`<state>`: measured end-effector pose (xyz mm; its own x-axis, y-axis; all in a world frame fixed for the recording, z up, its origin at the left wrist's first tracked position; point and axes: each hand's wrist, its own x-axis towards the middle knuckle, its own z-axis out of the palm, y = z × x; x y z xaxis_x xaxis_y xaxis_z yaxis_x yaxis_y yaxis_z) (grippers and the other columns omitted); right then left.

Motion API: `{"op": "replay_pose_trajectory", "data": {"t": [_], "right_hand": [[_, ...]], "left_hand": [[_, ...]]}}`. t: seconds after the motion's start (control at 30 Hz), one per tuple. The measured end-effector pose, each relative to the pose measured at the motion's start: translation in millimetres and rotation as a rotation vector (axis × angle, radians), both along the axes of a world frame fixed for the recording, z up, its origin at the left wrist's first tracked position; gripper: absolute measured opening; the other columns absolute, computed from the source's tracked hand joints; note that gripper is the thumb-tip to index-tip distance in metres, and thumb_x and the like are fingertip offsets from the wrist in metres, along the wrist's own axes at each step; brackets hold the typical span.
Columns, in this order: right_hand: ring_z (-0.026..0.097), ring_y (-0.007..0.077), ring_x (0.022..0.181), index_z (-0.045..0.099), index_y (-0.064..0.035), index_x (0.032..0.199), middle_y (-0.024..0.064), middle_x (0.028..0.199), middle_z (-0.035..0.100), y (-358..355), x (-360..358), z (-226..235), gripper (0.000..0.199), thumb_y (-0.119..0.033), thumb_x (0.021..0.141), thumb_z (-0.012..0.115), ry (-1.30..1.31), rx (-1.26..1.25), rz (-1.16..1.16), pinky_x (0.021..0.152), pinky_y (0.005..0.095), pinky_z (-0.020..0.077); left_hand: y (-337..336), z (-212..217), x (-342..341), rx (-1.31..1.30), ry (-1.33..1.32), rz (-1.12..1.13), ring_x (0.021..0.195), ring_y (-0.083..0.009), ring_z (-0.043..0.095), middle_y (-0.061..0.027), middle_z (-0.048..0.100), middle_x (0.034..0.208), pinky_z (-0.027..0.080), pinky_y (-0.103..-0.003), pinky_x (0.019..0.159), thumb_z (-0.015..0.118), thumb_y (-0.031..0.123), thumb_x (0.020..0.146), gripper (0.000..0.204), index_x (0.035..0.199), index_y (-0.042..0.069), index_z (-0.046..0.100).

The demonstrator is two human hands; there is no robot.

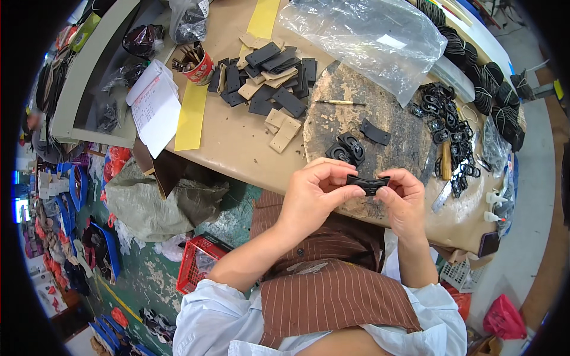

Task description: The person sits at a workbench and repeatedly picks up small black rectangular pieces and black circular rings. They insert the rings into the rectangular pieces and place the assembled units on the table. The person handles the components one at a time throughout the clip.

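Note:
Between both hands, over the near edge of a round, worn work board, is a small black strip-like piece, slightly bent. The fingertips of my left hand pinch one end of it. At the other end, my right hand grips it between thumb and fingers. Just beyond my fingers, black pieces with oval loops lie on the board. A flat black rectangular piece with small holes rests farther up. Near the board's far side lies a thin pointed tool with a light handle.
Black and beige rectangular pieces are heaped left of the board. A red cup of tools and written papers stand farther left. Clear plastic covers the far side. Tangled black parts and a wooden-handled tool lie right.

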<state>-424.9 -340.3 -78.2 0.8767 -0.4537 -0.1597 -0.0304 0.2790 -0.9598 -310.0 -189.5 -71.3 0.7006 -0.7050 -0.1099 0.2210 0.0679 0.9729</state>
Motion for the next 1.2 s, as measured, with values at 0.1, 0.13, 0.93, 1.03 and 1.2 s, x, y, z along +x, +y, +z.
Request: {"op": "replay_pose_trajectory", "data": {"t": [0.1,0.13,0.93,1.03,1.2], "right_hand": [[0.05,0.0044,0.075,0.061,-0.0014,0.091,-0.0007,0.086,0.055,-2,6,5,0.014,-0.003,0.078,0.066,-0.105,-0.042,0.043,0.067,0.0175,0.0407],[0.051,0.0044,0.075,0.06,-0.0014,0.092,-0.0006,0.086,0.055,-3,6,4,0.014,-0.003,0.079,0.066,-0.117,-0.012,0.099,0.067,0.0177,0.0408],[0.056,0.0187,0.077,0.057,-0.0013,0.105,0.0101,0.099,0.058,-87,15,10,0.033,-0.007,0.074,0.066,0.188,-1.062,-0.19,0.072,0.0305,0.0469],[0.056,0.0262,0.083,0.059,-0.0019,0.098,0.0126,0.094,0.059,-131,29,2,0.027,-0.012,0.074,0.067,0.321,-1.49,-0.244,0.077,0.035,0.0453],[0.057,0.0269,0.079,0.063,-0.0069,0.081,0.0075,0.079,0.059,-144,36,7,0.009,-0.014,0.078,0.061,0.508,-1.709,-0.231,0.071,0.0367,0.0456]], "left_hand": [[-1,2,-4,0.007,-0.09,0.03,0.082,-0.0098,0.059,-0.0079,0.059,0.1,0.049,-0.024,0.072,0.069,0.005,0.076,0.021,0.094,-0.004,0.062],[1,0,-2,-0.022,0.047,-0.034,0.083,-0.0093,0.058,-0.0081,0.059,0.101,0.048,-0.023,0.071,0.068,0.005,0.077,0.021,0.095,-0.004,0.062],[-35,-4,51,-0.157,0.374,-0.126,0.068,-0.0041,0.051,-0.0001,0.059,0.088,0.04,-0.017,0.059,0.064,0.013,0.082,0.016,0.092,0.002,0.059],[-56,-12,72,0.265,-0.063,-0.144,0.065,-0.0054,0.052,-0.0011,0.058,0.086,0.04,-0.018,0.053,0.064,0.018,0.082,0.022,0.096,0.002,0.058],[-60,-10,60,0.339,-0.858,0.234,0.065,-0.0077,0.053,-0.0025,0.058,0.085,0.044,-0.022,0.057,0.067,0.013,0.08,0.032,0.107,-0.001,0.056]]}}
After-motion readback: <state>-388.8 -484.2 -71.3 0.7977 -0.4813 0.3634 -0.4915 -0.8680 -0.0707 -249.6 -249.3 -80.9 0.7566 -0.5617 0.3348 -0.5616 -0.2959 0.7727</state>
